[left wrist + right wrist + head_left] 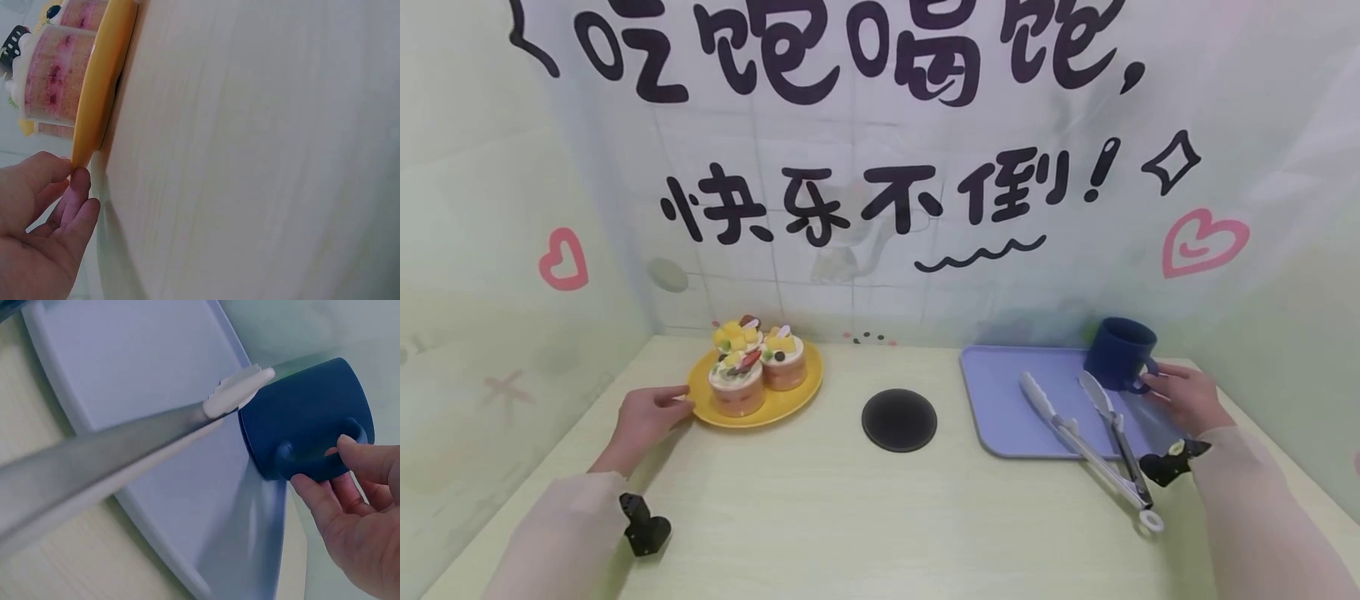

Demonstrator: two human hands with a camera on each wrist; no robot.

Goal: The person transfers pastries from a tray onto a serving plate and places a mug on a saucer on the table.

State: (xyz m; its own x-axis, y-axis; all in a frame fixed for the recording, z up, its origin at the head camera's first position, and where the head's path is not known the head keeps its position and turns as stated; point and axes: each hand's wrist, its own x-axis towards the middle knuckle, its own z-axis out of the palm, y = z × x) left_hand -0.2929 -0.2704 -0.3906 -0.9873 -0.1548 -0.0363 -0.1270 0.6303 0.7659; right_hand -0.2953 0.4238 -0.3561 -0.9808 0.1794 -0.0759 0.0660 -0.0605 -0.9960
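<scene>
At the left of the table, my left hand (651,421) pinches the near-left rim of a yellow plate (797,402) between thumb and fingers. Three dessert cups (737,392) topped with cream and fruit stand on that plate; the left wrist view shows pink layers in one cup (59,75). Over on the right, my right hand (1187,396) grips the handle (322,465) of a dark blue mug (1116,354). The mug is upright at the far right corner of a lavender tray (1000,400). Metal tongs (1101,454) with pale tips lie across the tray, their handle end past its near edge.
A round black disc (899,421) lies mid-table between plate and tray. Behind the table stands a printed backdrop (865,300) with large dark lettering, and side panels (497,333) close in left and right. Black wrist cameras (643,525) are strapped over both sleeves.
</scene>
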